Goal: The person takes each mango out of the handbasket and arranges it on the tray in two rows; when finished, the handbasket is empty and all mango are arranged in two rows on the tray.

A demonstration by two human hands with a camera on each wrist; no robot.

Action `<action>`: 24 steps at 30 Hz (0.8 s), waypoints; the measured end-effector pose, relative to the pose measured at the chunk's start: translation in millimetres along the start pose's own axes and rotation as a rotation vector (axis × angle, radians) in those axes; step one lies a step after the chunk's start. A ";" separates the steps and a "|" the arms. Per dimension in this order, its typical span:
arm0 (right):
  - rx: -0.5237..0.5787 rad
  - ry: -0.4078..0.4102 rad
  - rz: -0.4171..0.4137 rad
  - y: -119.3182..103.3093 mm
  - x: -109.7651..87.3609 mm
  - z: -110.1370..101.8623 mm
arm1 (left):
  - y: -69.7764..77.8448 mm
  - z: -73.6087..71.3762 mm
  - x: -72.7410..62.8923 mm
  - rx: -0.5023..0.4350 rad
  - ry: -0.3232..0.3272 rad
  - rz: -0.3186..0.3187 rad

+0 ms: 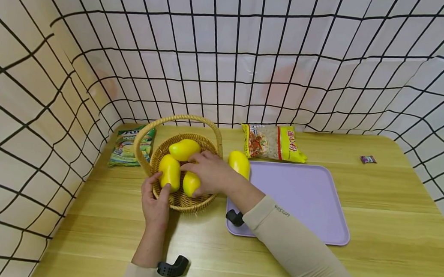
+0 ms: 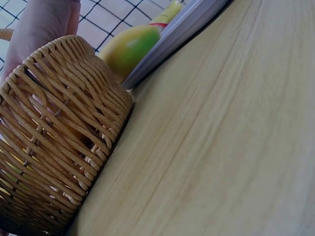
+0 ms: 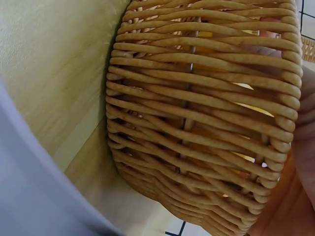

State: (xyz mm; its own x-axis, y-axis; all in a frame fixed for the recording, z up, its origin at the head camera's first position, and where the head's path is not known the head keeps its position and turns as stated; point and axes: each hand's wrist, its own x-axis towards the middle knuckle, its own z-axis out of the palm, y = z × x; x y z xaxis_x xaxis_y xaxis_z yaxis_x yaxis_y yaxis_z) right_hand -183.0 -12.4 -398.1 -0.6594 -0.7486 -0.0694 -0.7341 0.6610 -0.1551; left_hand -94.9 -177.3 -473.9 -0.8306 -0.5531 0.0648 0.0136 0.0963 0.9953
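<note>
A round wicker basket (image 1: pixel 192 205) with a tall handle holds three yellow mangoes. My left hand (image 1: pixel 156 204) comes over its near left rim, finger and thumb to either side of the lower end of the left mango (image 1: pixel 170 171). Reaching in from the right, my right hand (image 1: pixel 212 172) has its fingers curled over the lower right mango (image 1: pixel 190 184), partly covering it. The third mango (image 1: pixel 184 149) lies at the back of the basket. In both wrist views the woven wall (image 2: pixel 64 123) hides most of what is inside.
Right of the basket, another mango (image 1: pixel 239 163) lies at the left edge of a lilac tray (image 1: pixel 295 199), under my right forearm. Behind the tray is a yellow-ended food bag (image 1: pixel 270 142). A green packet (image 1: pixel 128 147) lies left of the basket, a small purple wrapper (image 1: pixel 368 159) far right.
</note>
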 end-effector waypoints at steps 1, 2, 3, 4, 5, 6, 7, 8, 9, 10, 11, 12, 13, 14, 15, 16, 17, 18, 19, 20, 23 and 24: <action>0.001 -0.006 0.001 -0.1 -0.1 0.3 | 0.2 -0.1 -0.2 -0.003 0.001 0.000; 0.004 -0.012 0.002 -0.1 -0.2 0.6 | 0.2 -0.1 -0.4 -0.007 0.001 0.000; 0.007 -0.017 0.003 -0.3 -0.5 0.9 | 0.1 -0.2 -0.5 -0.007 0.001 -0.001; 0.013 -0.023 0.005 -0.3 -0.7 1.1 | -0.1 -0.2 -0.6 -0.007 0.001 -0.002; 0.018 -0.028 0.007 -0.3 -1.0 1.3 | 0.1 -0.3 -0.8 -0.006 0.000 -0.002; 0.024 -0.033 0.008 0.0 -1.0 1.7 | 0.0 -0.4 -0.8 -0.007 -0.001 -0.004; 0.028 -0.038 0.009 0.1 -1.1 1.9 | -0.1 -0.4 -0.9 -0.007 -0.001 -0.005; 0.030 -0.044 0.010 0.4 -1.0 2.2 | -0.2 -0.3 -0.8 -0.008 -0.001 -0.004; 0.030 -0.049 0.010 0.7 -1.0 2.4 | -0.4 -0.1 -0.6 -0.009 0.000 -0.003; 0.031 -0.054 0.008 1.0 -0.8 2.8 | -0.6 0.0 -0.5 -0.011 0.001 -0.002; 0.030 -0.059 0.006 1.3 -0.7 3.2 | -0.8 0.1 -0.5 -0.013 0.002 0.000; 0.027 -0.062 0.004 1.7 -0.4 3.6 | -1.1 0.3 -0.4 -0.016 0.003 0.001; 0.024 -0.066 0.001 1.8 -0.3 3.8 | -1.5 0.4 -0.2 -0.016 0.004 0.002; 0.019 -0.071 -0.002 2.1 -0.1 4.2 | -1.9 0.4 -0.1 -0.017 0.005 0.003; 0.013 -0.074 -0.005 2.2 -0.1 4.6 | -2.2 0.5 0.0 -0.016 0.006 0.003; 0.009 -0.077 -0.007 2.3 0.0 5.0 | -2.0 0.5 -0.1 -0.016 0.006 0.002; 0.004 -0.079 -0.009 2.3 0.1 5.5 | -2.0 0.4 -0.1 -0.014 0.006 0.000; 0.001 -0.081 -0.010 2.3 0.3 6.0 | -1.9 0.4 -0.1 -0.013 0.005 -0.001; 0.001 -0.084 -0.011 2.2 0.3 6.1 | -1.7 0.4 -0.1 -0.012 0.004 -0.001; 0.001 -0.085 -0.011 2.1 0.4 6.4 | -1.5 0.3 -0.2 -0.013 0.003 -0.002; 0.010 -0.086 -0.010 1.7 0.4 6.6 | -1.3 0.0 -0.2 -0.015 0.003 -0.006; 0.012 -0.086 -0.010 1.6 0.4 6.5 | -1.3 -0.1 -0.3 -0.016 0.002 -0.007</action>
State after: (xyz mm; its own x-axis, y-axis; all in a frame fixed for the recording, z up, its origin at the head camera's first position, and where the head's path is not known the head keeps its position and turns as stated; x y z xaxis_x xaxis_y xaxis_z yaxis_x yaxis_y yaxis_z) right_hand -183.3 -12.0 -404.8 -0.6351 -0.7574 -0.1516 -0.7385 0.6529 -0.1683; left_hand -94.6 -177.4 -475.2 -0.8295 -0.5556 0.0576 0.0165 0.0786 0.9968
